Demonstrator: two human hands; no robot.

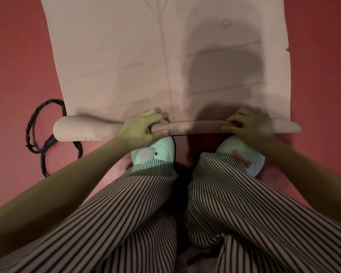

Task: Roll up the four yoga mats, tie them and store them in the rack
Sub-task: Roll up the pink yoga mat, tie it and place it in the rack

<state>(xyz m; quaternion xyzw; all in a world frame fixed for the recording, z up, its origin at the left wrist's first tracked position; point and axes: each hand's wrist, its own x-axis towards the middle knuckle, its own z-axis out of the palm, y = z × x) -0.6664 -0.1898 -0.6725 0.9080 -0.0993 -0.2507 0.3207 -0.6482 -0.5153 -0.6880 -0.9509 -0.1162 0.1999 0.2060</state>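
A pale pink yoga mat [142, 56] lies flat on the red floor and stretches away from me. Its near end is curled into a thin roll [193, 128] that runs left to right just in front of my feet. My left hand [144, 127] grips the roll left of the middle, thumb underneath and fingers over the top. My right hand [248, 125] holds the roll further right, its fingers curled over it. The roll's left end [71, 129] is looser and wider than the rest. A dark twisted cord [37, 134] lies on the floor by that end.
The red floor [18, 66] surrounds the mat on both sides. My striped trouser legs [146, 213] and white slippers [161, 152] fill the lower view, right behind the roll. The rack and other mats are out of view.
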